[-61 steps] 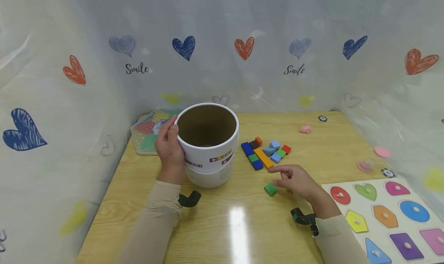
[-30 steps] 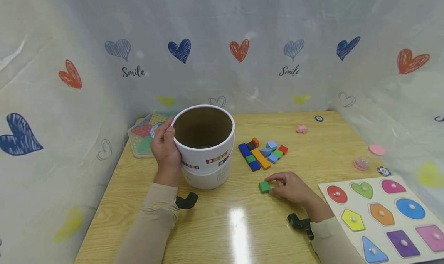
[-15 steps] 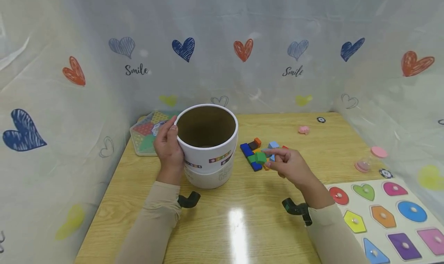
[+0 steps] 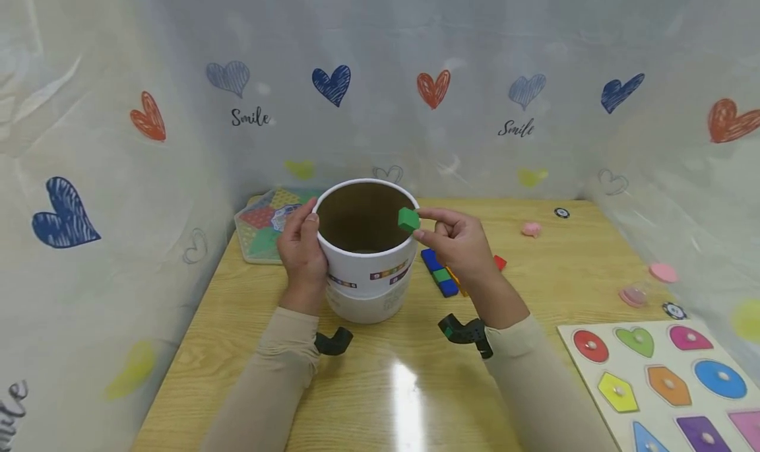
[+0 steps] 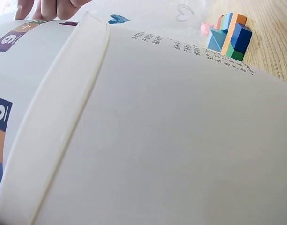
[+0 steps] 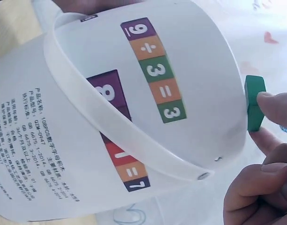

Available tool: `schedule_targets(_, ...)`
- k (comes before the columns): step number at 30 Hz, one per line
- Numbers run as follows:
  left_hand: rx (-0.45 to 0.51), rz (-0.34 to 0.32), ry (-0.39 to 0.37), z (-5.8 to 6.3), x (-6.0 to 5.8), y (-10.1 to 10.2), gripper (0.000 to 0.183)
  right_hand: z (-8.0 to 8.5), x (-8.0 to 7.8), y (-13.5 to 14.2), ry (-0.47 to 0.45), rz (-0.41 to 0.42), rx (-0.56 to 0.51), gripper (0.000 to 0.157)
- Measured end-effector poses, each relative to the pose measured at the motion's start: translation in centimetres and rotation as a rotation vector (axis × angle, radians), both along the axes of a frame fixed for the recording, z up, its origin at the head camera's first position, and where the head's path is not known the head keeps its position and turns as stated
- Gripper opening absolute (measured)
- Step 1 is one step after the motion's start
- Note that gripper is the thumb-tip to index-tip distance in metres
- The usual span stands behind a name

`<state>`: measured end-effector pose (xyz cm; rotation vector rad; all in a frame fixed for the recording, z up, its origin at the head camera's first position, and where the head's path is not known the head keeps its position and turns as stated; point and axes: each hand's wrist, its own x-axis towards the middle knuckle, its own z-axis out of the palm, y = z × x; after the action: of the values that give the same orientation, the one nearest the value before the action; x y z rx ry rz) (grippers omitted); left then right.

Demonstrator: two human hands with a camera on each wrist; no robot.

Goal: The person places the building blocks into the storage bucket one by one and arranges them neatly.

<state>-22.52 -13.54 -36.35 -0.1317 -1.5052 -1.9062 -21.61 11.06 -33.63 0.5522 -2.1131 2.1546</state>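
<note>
A white bucket (image 4: 356, 307) with printed number strips stands on the table, tilted slightly toward me. My left hand (image 4: 304, 254) grips its left side at the rim, thumb curled over the edge. Between thumb and index finger, my right hand (image 4: 460, 244) pinches a green block (image 4: 408, 219) at the bucket's right rim. In the right wrist view the green block (image 6: 254, 103) shows beside the rim, and the handle (image 6: 110, 122) lies down along the bucket's side. Partly hidden behind my right hand lie more blocks, a blue one (image 4: 431, 260) and a red one (image 4: 500, 262) among them.
A shape puzzle board (image 4: 641, 336) lies at the right front. A patterned plastic case (image 4: 259, 234) is at the back left. Toward the right are a pink pig figure (image 4: 531, 229), a pink-capped sand timer (image 4: 634, 296) and poker chips (image 4: 561, 212).
My right hand has picked the green block up off the table and carried it left and up to the bucket's rim. My left hand keeps its grip on the bucket.
</note>
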Motion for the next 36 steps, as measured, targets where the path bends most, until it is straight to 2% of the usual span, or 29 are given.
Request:
schedule_targets(6, -0.015, 0.002, -0.004, 0.0, 0.1, -0.1, 0.032, -0.3, 0.0, 1.6, 0.033, -0.038, -0.060, 0.044)
schedule_targets(9, -0.024, 0.007, -0.015, 0.2, 0.1, 0.1, 0.032, -1.2, 0.3, 3.7, -0.009, -0.098, -0.030, 0.041)
schedule_targets(12, -0.023, 0.009, -0.031, 0.3, 0.1, 0.3, 0.032, -2.8, 1.0, 5.4, -0.120, -0.169, 0.083, 0.039)
schedule_targets(14, -0.014, 0.000, -0.040, 0.4, 0.1, 0.4, 0.033, -4.7, 1.1, 6.6, -0.185, -0.209, 0.178, 0.039)
schedule_targets(19, -0.005, -0.002, -0.055, 0.3, 0.1, 0.6, 0.033, -10.2, 0.5, 9.3, -0.300, -0.317, 0.529, 0.039)
schedule_targets(22, -0.006, 0.006, -0.042, 0.2, 0.1, 0.5, 0.033, -12.1, 0.3, 9.9, -0.335, -0.347, 0.713, 0.039)
schedule_targets(24, -0.007, 0.006, -0.028, 0.1, 0.1, 0.3, 0.033, -12.9, 0.2, 10.0, -0.338, -0.350, 0.787, 0.042)
schedule_targets(28, -0.012, 0.008, -0.019, 0.1, 0.2, 0.3, 0.034, -13.5, 0.0, 10.1, -0.330, -0.357, 0.868, 0.046)
schedule_targets(36, -0.016, 0.014, 0.013, 0.0, -0.1, 0.6, 0.033, -13.5, 0.0, 9.8, -0.325, -0.366, 0.906, 0.045)
